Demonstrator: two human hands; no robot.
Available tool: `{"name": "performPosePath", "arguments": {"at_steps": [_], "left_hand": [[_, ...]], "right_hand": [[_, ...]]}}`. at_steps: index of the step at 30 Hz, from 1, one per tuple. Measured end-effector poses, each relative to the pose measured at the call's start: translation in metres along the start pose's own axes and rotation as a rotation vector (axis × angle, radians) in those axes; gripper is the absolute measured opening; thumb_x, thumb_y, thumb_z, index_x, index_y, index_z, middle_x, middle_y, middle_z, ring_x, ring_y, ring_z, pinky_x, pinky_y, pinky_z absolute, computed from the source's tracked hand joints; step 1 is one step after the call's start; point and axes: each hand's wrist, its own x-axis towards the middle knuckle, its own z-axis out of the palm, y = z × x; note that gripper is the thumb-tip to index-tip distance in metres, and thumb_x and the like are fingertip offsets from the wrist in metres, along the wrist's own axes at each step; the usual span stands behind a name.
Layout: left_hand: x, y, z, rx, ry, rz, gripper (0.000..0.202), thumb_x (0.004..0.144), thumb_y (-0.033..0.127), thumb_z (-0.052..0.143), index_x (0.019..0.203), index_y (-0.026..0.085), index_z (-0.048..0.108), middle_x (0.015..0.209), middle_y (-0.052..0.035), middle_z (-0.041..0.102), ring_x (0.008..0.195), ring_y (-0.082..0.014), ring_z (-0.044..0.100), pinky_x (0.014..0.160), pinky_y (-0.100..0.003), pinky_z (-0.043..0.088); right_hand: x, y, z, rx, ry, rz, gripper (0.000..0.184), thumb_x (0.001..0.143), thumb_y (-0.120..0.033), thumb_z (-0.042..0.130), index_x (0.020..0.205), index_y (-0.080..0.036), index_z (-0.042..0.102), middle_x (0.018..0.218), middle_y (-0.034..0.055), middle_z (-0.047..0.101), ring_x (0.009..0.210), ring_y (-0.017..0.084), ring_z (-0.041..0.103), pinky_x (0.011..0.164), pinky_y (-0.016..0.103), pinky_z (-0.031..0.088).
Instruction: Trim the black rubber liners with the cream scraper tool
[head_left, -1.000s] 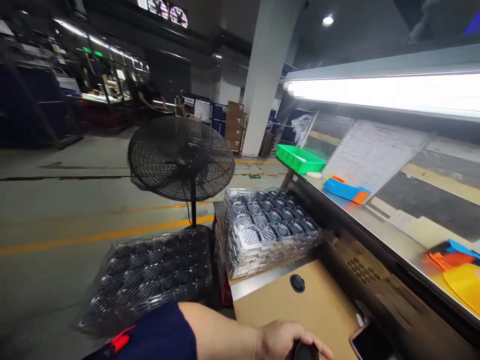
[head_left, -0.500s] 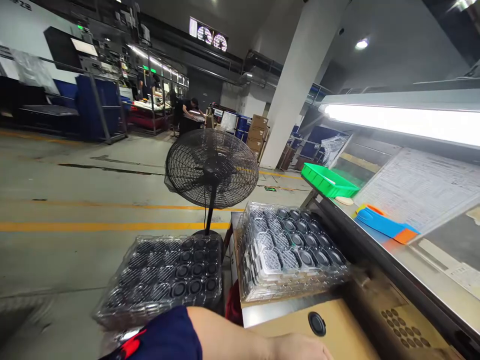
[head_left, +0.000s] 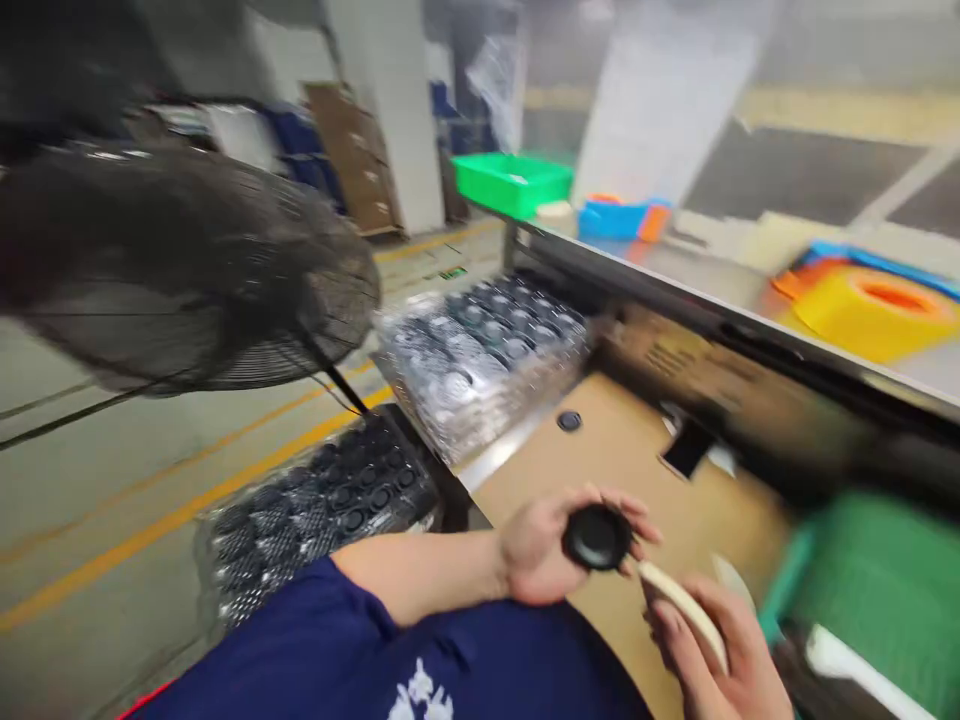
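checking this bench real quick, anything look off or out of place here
Nothing looks spilled or broken. The one odd thing is a black phone lying on the cardboard sheet near the bench edge, among work materials. The stacked clear trays are too blurred to rule out small damage.

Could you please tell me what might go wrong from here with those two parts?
The black round part gripped by the left hand could slip and roll across the cardboard. The pale strip in the right hand could scuff it. The stacked clear trays nearby might get knocked.
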Motion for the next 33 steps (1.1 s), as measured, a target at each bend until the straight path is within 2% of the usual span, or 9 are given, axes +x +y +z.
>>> {"name": "performPosePath", "arguments": {"at_steps": [2,5,9,13,18,21,24,27,33], "left_hand": [[-0.006,0.008,0.012,-0.015,-0.004,-0.001,0.051,0.095,0.045,0.049,0.122,0.008,0.07,0.119,-0.0191,0.072,0.108,-0.0251,0.065,0.096,-0.036,0.045],[-0.002,0.013,0.019,-0.03,0.02,-0.071,0.05,0.099,0.035,0.039,0.127,0.006,0.068,0.122,-0.0183,0.072,0.116,-0.0261,0.064,0.11,-0.039,0.038],[0.004,0.003,0.02,-0.049,0.01,-0.177,0.053,0.097,0.033,0.036,0.134,0.006,0.064,0.129,-0.0185,0.07,0.127,-0.0287,0.061,0.116,-0.044,0.035],[0.01,-0.008,0.019,-0.029,-0.029,-0.224,0.057,0.094,0.032,0.037,0.14,0.006,0.059,0.145,-0.0193,0.06,0.143,-0.0316,0.048,0.125,-0.047,0.024],[0.017,-0.012,0.018,-0.039,0.003,-0.271,0.053,0.094,0.029,0.035,0.131,0.007,0.066,0.148,-0.0158,0.058,0.149,-0.0312,0.04,0.128,-0.047,0.018],[0.02,-0.012,0.019,-0.022,-0.019,-0.22,0.054,0.092,0.03,0.036,0.126,0.004,0.068,0.148,-0.0179,0.057,0.148,-0.0339,0.041,0.127,-0.049,0.021],[0.022,-0.012,0.019,0.006,-0.012,-0.188,0.054,0.091,0.03,0.036,0.129,0.005,0.065,0.152,-0.0175,0.054,0.146,-0.0359,0.043,0.127,-0.051,0.022],[0.024,-0.011,0.019,0.016,0.006,-0.226,0.054,0.091,0.029,0.036,0.13,0.008,0.065,0.153,-0.0146,0.053,0.149,-0.0341,0.039,0.127,-0.05,0.021],[0.025,-0.008,0.02,0.017,0.006,-0.127,0.041,0.091,0.029,0.038,0.105,0.011,0.073,0.151,-0.0157,0.055,0.148,-0.0358,0.041,0.126,-0.053,0.022]], "right_hand": [[0.0,-0.007,-0.01,0.004,-0.041,-0.171,0.018,0.094,-0.039,0.066,0.106,-0.025,0.065,0.085,0.0029,0.069,0.068,0.017,0.065,0.062,0.029,0.054],[0.009,-0.02,-0.02,-0.089,-0.036,-0.299,0.01,0.095,-0.022,0.064,0.105,-0.023,0.065,0.087,0.0032,0.065,0.074,0.016,0.062,0.068,0.029,0.052],[0.012,-0.033,-0.019,-0.349,-0.004,-0.435,0.019,0.095,-0.017,0.063,0.114,-0.018,0.064,0.09,0.0078,0.066,0.078,0.019,0.06,0.069,0.032,0.05],[0.014,-0.034,-0.012,-0.514,-0.049,-0.565,0.01,0.098,-0.017,0.058,0.104,-0.015,0.065,0.083,0.0082,0.065,0.078,0.021,0.057,0.072,0.035,0.048],[0.017,-0.032,-0.015,-0.646,0.036,-0.49,0.011,0.099,-0.018,0.056,0.094,-0.015,0.065,0.081,0.0078,0.063,0.075,0.021,0.053,0.07,0.034,0.043],[0.014,-0.035,-0.016,-0.639,-0.016,-0.441,0.015,0.1,-0.018,0.054,0.087,-0.016,0.063,0.079,0.0063,0.06,0.073,0.019,0.05,0.067,0.033,0.042],[0.015,-0.035,-0.013,-0.571,-0.071,-0.48,0.016,0.1,-0.018,0.052,0.089,-0.017,0.063,0.077,0.0049,0.06,0.072,0.019,0.051,0.066,0.032,0.043],[0.019,-0.034,-0.01,-0.551,0.007,-0.466,0.016,0.101,-0.019,0.05,0.095,-0.016,0.063,0.084,0.0076,0.064,0.078,0.021,0.056,0.07,0.033,0.047],[0.019,-0.032,-0.002,-0.454,-0.028,-0.45,0.013,0.1,-0.02,0.053,0.093,-0.016,0.062,0.079,0.0055,0.061,0.071,0.019,0.055,0.063,0.033,0.047]]}}
